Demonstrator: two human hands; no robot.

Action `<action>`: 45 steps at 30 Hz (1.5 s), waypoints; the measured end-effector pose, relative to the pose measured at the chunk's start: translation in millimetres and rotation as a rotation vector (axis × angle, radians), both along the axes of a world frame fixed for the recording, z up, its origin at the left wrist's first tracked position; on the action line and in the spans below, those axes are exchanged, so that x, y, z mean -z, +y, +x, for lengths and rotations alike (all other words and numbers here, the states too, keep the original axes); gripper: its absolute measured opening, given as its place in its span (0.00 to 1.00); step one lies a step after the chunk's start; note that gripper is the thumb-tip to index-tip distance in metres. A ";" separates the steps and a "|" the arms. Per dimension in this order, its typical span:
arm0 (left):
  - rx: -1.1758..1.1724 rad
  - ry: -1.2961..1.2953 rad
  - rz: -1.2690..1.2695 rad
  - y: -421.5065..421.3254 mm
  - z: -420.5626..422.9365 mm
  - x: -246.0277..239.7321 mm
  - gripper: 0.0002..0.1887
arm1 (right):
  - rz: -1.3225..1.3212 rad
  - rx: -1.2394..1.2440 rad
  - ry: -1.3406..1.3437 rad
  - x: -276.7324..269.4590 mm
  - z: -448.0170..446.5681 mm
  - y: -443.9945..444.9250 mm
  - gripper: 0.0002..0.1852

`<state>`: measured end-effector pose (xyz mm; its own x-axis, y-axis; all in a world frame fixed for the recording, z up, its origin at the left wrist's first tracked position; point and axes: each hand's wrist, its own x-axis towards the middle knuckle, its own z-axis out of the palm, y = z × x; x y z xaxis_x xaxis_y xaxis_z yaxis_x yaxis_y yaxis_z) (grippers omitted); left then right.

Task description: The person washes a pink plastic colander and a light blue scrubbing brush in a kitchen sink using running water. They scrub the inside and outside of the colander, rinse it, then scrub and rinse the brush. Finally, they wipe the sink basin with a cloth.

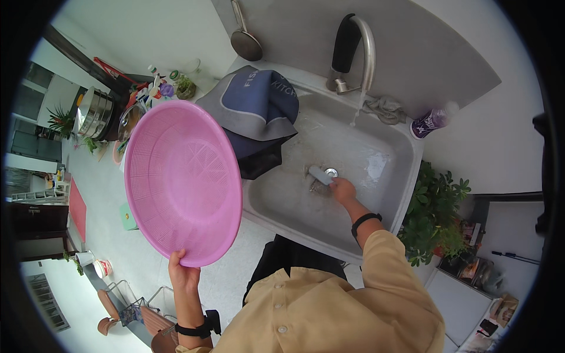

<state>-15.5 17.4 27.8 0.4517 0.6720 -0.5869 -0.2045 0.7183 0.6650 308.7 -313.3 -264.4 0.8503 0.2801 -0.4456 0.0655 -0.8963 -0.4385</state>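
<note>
My left hand (pixel 183 271) grips the near rim of a large pink plastic basin-shaped strainer (pixel 194 176), held up to the left of the sink (pixel 415 176). Down in the basin, my right hand (pixel 343 190) holds a small grey-blue scrubbing brush or pad (pixel 320 175) close to the metal drain (pixel 331 172); its exact kind I cannot tell. A thin stream of water runs from the curved metal faucet (pixel 370 53) into the sink. Blue and grey printed cloth (pixel 260 101), perhaps an apron, drapes over the sink's left edge, partly behind the strainer.
A crumpled grey rag (pixel 385 110) and a purple bottle (pixel 429 123) stand at the sink's back right. A ladle-like strainer (pixel 246 45) hangs on the wall. Leafy plants (pixel 435 207) border the right side. Jars and steel pots (pixel 95 114) are at the left, chairs (pixel 154 317) lower left.
</note>
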 end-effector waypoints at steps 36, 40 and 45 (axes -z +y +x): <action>-0.475 0.063 -0.160 230.9 -11.0 159.9 0.20 | 0.169 -0.192 0.059 -5.6 -2.4 57.7 0.18; -0.381 0.125 -0.186 253.2 34.2 202.2 0.19 | 0.045 0.252 -0.178 -5.0 17.3 58.5 0.18; -0.256 0.172 -0.150 280.7 86.1 244.8 0.18 | 0.121 0.015 -0.055 -0.1 19.7 54.7 0.19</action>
